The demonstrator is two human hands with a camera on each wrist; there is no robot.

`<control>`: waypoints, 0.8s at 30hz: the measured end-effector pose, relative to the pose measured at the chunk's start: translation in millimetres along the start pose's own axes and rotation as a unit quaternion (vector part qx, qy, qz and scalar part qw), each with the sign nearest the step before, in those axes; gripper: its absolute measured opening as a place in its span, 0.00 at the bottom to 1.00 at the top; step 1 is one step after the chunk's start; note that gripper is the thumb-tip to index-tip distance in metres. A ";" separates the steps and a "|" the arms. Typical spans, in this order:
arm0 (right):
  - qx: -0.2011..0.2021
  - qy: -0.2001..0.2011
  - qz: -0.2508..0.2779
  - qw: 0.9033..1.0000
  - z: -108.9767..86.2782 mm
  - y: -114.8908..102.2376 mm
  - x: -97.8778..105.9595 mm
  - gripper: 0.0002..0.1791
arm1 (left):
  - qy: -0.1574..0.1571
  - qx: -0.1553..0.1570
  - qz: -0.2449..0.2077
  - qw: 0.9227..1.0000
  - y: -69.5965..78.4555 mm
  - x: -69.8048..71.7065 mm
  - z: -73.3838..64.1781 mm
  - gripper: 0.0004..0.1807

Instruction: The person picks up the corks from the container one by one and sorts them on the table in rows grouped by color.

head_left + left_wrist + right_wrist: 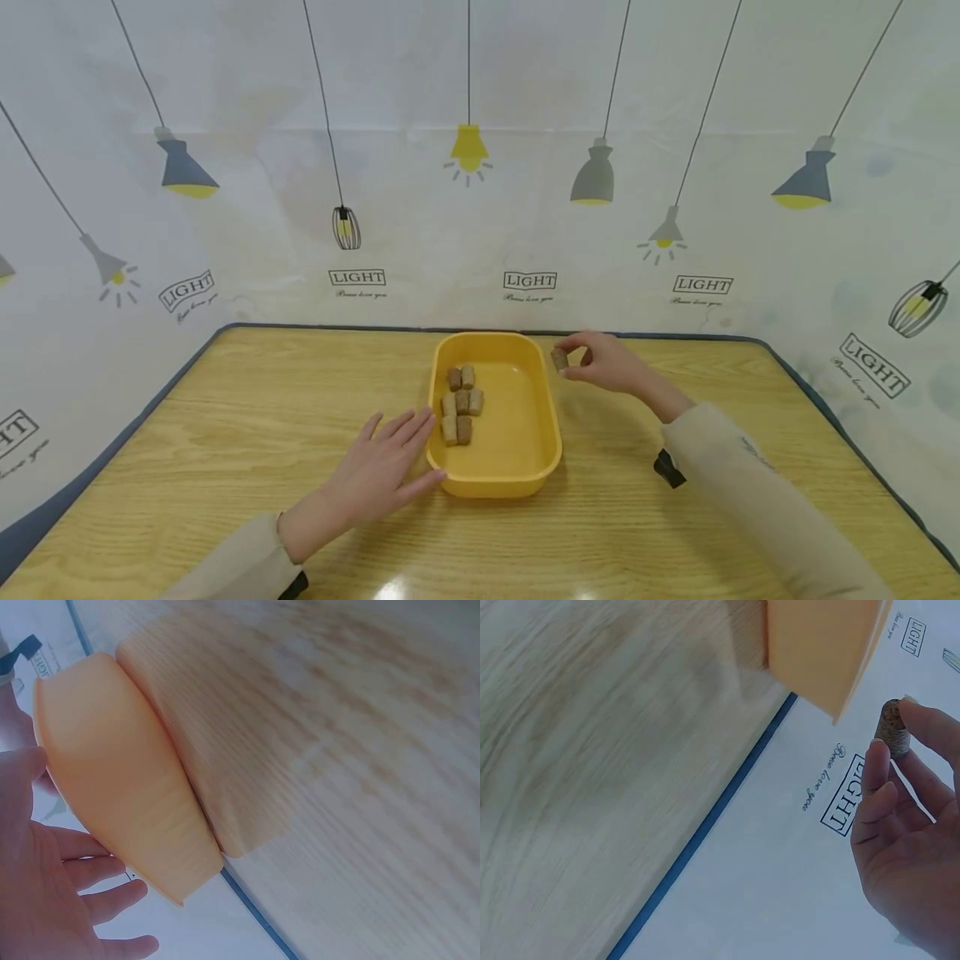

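Observation:
A yellow plastic tub [517, 487] stands on the wooden table, with several cork stoppers [462, 403] lying in rows along its left side, some darker brown than others. My left hand [378, 471] is spread out at the tub's near left, fingertips and thumb touching its rim; the left wrist view shows those straight fingers [112, 900] beside the tub wall [127, 772]. Beyond the tub's far right rim, my right hand [606, 363] pinches one cork [559, 359] between thumb and fingers, raised off the table. That cork [892, 731] shows speckled brown in the right wrist view.
Wood-grain tabletop [247, 417] surrounds the tub, bordered by a dark blue edge [337, 327]. A pale wall covering [420, 208] printed with hanging lamps rises behind and at both sides. Black straps [667, 468] show at the sleeves.

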State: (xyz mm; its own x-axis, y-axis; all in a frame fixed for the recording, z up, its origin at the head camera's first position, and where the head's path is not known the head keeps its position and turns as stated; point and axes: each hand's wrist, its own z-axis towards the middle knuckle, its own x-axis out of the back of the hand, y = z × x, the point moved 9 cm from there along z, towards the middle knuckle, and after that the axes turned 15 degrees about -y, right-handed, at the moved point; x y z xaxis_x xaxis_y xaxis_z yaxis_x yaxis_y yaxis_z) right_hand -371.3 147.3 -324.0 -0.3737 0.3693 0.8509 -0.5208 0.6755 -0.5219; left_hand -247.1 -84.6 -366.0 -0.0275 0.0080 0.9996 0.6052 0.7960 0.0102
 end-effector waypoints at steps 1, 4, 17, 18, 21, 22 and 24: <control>0.001 -0.001 -0.003 1.000 -1.9 1.9 -0.1 0.22 | 0.000 0.000 0.000 1.000 0.0 0.1 0.0 0.40; 0.004 0.001 -0.005 1.000 -7.5 7.6 -0.1 0.23 | 0.002 0.000 0.000 1.000 0.1 0.6 -0.2 0.40; -0.005 -0.008 0.002 1.000 -20.5 34.5 -15.0 0.23 | -0.008 -0.005 -0.004 1.000 0.9 0.5 -1.2 0.39; -0.009 -0.007 0.006 1.000 -21.4 36.8 -16.5 0.23 | -0.007 -0.005 -0.004 1.000 1.1 0.6 -1.2 0.39; -0.016 -0.003 0.012 1.000 -22.9 43.7 -20.7 0.23 | -0.007 -0.006 -0.005 1.000 1.3 0.7 -1.2 0.39; -0.019 -0.002 0.015 1.000 -23.3 46.4 -22.2 0.23 | -0.007 -0.006 -0.005 1.000 1.4 0.7 -1.2 0.39; -0.027 -0.002 0.026 0.999 -23.8 52.1 -25.6 0.23 | -0.006 -0.006 -0.006 1.000 1.5 0.8 -1.2 0.39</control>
State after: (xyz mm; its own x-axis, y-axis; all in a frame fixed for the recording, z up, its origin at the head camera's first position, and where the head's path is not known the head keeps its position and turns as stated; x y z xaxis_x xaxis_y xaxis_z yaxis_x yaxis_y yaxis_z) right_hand -370.7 188.2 -371.5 -0.4026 0.4017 0.8225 -0.4582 0.6895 -0.5610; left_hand -245.3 -84.0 -365.2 -0.0446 0.0070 0.9990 0.6138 0.7892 0.0218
